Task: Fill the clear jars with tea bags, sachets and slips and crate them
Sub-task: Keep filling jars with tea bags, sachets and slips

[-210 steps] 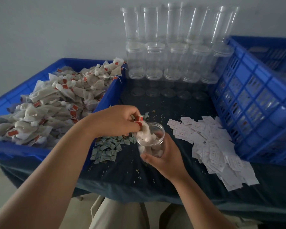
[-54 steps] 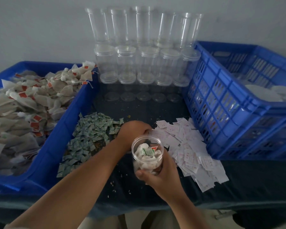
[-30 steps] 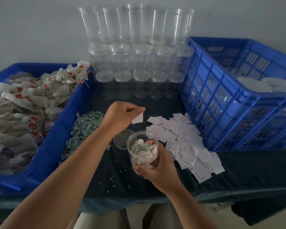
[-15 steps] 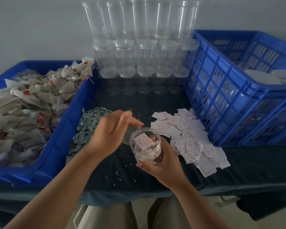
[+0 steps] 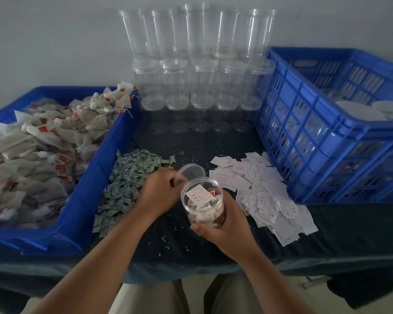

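I'm holding the jar (image 5: pixel 202 200) in my right hand (image 5: pixel 227 230), fingers (image 5: pixel 230 201) curling round its far side and thumb pressing its near wall, just above the worktop (image 5: pixel 179 248). It's standing almost upright, mouth open, packed with tea bags (image 5: pixel 204 215), and a white slip (image 5: pixel 197 196) is lying on top. My left hand (image 5: pixel 159 191) is sitting tight against the jar's left side, fingers pinching the edge of the clear lid (image 5: pixel 192 171), which is tilting just beyond the jar's rim.

Under and left of my left fingers the green sachets (image 5: pixel 132 175) are spreading out. Past them the blue tray (image 5: pixel 95 177) is heaped with more bags. Just right of my right fingers the loose slips (image 5: pixel 259 191) are lying scattered, and beyond those the blue crate (image 5: pixel 327 137) is walling off that side, white lids showing inside. Well ahead of both hands the empty jars (image 5: pixel 200 75) are standing stacked against the wall.
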A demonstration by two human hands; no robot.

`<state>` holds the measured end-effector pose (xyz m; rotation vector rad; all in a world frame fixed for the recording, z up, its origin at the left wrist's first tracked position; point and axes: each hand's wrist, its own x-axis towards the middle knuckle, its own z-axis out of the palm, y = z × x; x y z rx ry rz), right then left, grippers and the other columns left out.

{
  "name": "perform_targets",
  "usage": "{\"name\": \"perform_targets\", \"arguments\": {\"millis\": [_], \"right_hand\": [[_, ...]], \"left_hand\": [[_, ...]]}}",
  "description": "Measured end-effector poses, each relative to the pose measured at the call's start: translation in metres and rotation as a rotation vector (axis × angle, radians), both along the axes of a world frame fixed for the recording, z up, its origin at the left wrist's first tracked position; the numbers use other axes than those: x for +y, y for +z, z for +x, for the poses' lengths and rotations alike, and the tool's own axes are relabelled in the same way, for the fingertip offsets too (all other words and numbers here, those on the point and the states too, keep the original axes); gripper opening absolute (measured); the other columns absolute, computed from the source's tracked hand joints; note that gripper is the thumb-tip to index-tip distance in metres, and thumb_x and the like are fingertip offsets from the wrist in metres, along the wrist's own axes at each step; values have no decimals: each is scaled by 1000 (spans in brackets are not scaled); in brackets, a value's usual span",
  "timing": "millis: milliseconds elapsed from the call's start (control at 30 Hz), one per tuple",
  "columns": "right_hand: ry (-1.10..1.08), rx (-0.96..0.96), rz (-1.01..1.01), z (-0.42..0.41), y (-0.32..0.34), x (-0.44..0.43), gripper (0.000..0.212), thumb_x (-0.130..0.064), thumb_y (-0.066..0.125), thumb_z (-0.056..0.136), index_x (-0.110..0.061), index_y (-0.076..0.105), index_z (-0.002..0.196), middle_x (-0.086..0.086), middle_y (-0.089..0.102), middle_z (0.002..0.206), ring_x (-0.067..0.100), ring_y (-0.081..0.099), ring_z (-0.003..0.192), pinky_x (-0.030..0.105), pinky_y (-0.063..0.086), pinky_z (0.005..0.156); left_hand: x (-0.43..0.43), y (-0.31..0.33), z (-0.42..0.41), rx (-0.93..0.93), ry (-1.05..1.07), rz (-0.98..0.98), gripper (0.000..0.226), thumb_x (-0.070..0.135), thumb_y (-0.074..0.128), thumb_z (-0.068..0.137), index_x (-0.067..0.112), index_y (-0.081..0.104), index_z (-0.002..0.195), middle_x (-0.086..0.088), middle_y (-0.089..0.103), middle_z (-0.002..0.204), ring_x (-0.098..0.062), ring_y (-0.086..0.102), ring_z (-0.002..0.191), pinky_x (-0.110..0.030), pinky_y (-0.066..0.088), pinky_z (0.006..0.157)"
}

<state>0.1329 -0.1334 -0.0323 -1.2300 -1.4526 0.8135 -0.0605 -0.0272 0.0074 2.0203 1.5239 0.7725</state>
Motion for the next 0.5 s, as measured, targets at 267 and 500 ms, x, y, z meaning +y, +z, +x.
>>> {"name": "perform_targets", "arguments": {"millis": [267,500], "right_hand": [[6,25,-5,1,-1,0,71,-47,97,78,-33,59,136,-7,74,125,20,73,116,35,64,91],[17,-50,-43,0,-3,-1,71,-47,96,76,-43,55,135,-13,74,119,13,75,104,30,64,81]], "left_hand": [[-26,39,-9,-681,-357,-359,51,35,77,88,17,59,132,1,71,136,-20,69,128,-39,62,97],[-50,75,9,358,-502,98,96,102,58,68,63,29,150,32,34,137,11,37,122,-29,45,97]]}}
